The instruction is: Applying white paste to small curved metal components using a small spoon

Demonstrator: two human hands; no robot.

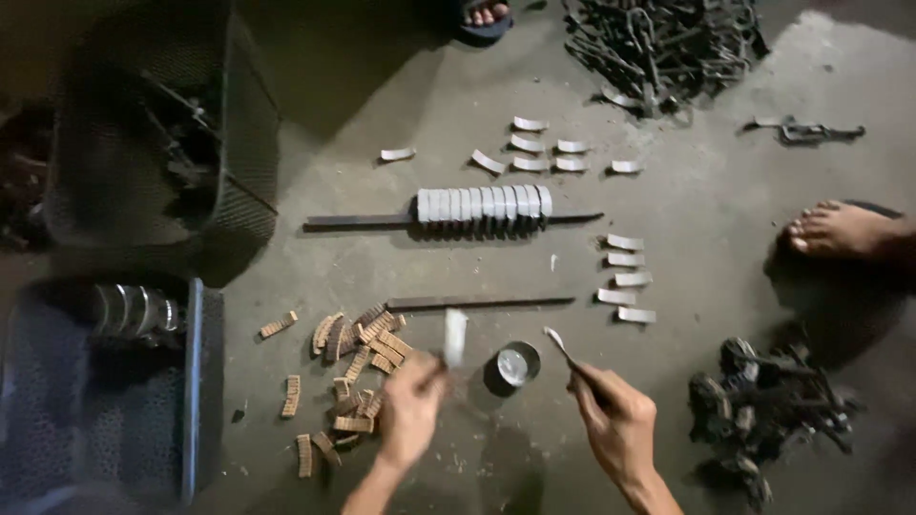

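Pale strip in left hand

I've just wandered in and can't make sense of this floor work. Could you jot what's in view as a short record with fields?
Setting: grey concrete floor, dim light
Left hand: holds a pale curved strip, blurred
Right hand: holds a thin brush-like stick
Between hands: small round dark tin, open, shiny inside
By left hand: heap of brown curved ridged pieces
Ahead: long dark metal bar carrying a row of pale curved pieces
Right side: another person's bare foot
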